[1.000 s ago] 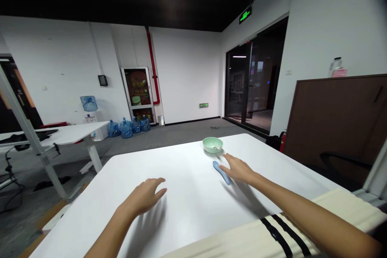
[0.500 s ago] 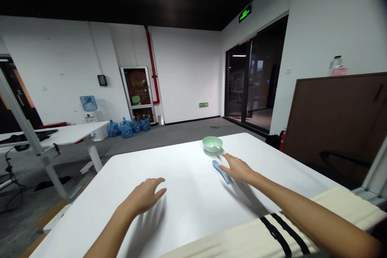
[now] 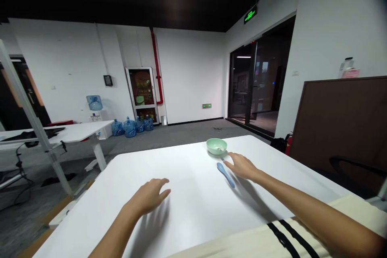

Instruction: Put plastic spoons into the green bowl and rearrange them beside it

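Note:
A light green bowl [image 3: 216, 146] stands upright on the white table [image 3: 187, 209] towards its far edge, with a small pale thing inside that I cannot make out. Nearer to me lies a blue spoon [image 3: 225, 175], slanting across the tabletop. My right hand [image 3: 242, 166] hovers just right of the spoon and in front of the bowl, thumb and fingers apart, holding nothing. Over the left part of the table is my left hand [image 3: 150, 196], also open, its thumb and fingers parted around nothing.
Cream cloth with black stripes [image 3: 281, 234] lies along the table's near edge. Another white table [image 3: 78, 131] with a metal post stands at left. Several blue water jugs [image 3: 130, 128] sit on the floor beyond. A brown cabinet [image 3: 341, 117] rises at right.
The whole view has shifted slightly, so things appear a little further right. Against the spoon and bowl, my hands have barely moved; both stay open.

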The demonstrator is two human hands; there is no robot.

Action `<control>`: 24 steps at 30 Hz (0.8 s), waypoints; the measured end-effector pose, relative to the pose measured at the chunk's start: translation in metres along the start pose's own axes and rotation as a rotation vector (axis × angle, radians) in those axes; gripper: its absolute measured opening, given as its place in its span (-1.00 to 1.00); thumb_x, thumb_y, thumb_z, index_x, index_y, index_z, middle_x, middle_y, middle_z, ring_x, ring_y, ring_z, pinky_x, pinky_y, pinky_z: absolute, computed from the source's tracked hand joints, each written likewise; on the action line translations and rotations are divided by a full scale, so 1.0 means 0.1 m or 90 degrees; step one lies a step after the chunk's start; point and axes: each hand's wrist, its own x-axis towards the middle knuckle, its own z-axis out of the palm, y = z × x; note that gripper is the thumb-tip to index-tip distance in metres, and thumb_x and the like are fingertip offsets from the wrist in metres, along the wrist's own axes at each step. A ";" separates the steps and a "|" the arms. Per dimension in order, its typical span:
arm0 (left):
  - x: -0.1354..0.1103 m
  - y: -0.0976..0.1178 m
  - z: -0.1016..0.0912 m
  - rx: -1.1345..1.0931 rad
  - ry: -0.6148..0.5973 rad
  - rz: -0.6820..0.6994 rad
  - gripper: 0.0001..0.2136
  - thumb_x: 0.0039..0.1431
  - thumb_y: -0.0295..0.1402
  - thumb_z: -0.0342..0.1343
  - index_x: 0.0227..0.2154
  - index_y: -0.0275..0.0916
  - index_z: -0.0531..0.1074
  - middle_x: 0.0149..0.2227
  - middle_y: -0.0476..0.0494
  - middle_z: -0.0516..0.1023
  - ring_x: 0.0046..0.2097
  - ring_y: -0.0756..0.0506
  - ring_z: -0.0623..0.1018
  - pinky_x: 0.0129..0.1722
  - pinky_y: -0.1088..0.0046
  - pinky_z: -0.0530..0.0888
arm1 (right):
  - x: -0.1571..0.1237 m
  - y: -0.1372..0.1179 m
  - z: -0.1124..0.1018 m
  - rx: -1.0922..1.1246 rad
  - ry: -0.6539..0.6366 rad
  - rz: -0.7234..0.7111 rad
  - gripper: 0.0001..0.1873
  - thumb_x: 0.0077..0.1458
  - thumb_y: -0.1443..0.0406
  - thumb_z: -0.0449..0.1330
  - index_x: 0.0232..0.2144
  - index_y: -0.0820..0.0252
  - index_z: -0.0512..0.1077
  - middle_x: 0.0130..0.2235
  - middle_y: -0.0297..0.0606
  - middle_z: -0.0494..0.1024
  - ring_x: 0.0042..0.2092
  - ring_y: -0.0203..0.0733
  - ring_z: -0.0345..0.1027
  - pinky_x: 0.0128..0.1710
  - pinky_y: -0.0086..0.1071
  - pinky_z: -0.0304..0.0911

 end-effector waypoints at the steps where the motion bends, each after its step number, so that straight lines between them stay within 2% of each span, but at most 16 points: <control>1: 0.00 0.00 0.00 -0.001 -0.001 -0.001 -0.45 0.21 0.05 -0.14 0.15 -0.09 0.36 0.13 -0.20 0.48 0.14 -0.29 0.43 0.07 0.19 0.37 | 0.04 0.01 0.00 -0.002 0.001 0.003 -0.37 0.20 -0.06 -0.05 0.15 0.17 0.30 0.05 -0.04 0.50 0.10 0.04 0.35 -0.03 -0.27 0.21; 9: 0.00 0.02 -0.02 0.007 -0.016 0.000 -0.46 0.23 0.01 -0.15 0.17 -0.11 0.34 0.12 -0.22 0.47 0.14 -0.30 0.43 0.06 0.15 0.37 | 0.40 0.06 0.00 -0.043 -0.002 0.069 -0.37 0.20 -0.04 -0.08 0.11 0.25 0.36 -0.08 0.00 0.56 -0.05 0.06 0.43 -0.19 -0.29 0.21; 16: 0.01 0.03 -0.03 0.006 -0.021 -0.006 -0.48 0.24 0.00 -0.14 0.16 -0.11 0.34 0.13 -0.20 0.47 0.15 -0.28 0.42 0.08 0.18 0.36 | 0.88 0.08 0.03 -0.068 0.017 0.119 -0.49 0.18 0.04 -0.02 -0.01 0.20 0.45 -0.03 -0.01 0.54 -0.03 0.04 0.41 -0.21 -0.31 0.20; 20: 0.02 0.02 -0.03 0.002 -0.028 -0.006 -0.48 0.24 0.00 -0.14 0.16 -0.10 0.34 0.15 -0.18 0.45 0.16 -0.28 0.41 0.09 0.15 0.36 | 1.15 0.06 0.11 -0.077 -0.019 0.156 -0.55 0.15 0.05 0.03 -0.14 0.22 0.51 -0.08 0.01 0.55 -0.06 0.01 0.43 -0.22 -0.34 0.20; 24: 0.04 0.04 -0.05 -0.002 -0.035 -0.016 -0.47 0.24 0.00 -0.13 0.17 -0.11 0.33 0.15 -0.19 0.46 0.16 -0.28 0.41 0.09 0.16 0.36 | 1.34 0.08 0.25 -0.076 -0.045 0.188 -0.52 0.14 0.01 0.05 -0.14 0.25 0.51 -0.07 0.05 0.53 -0.07 0.04 0.44 -0.21 -0.30 0.25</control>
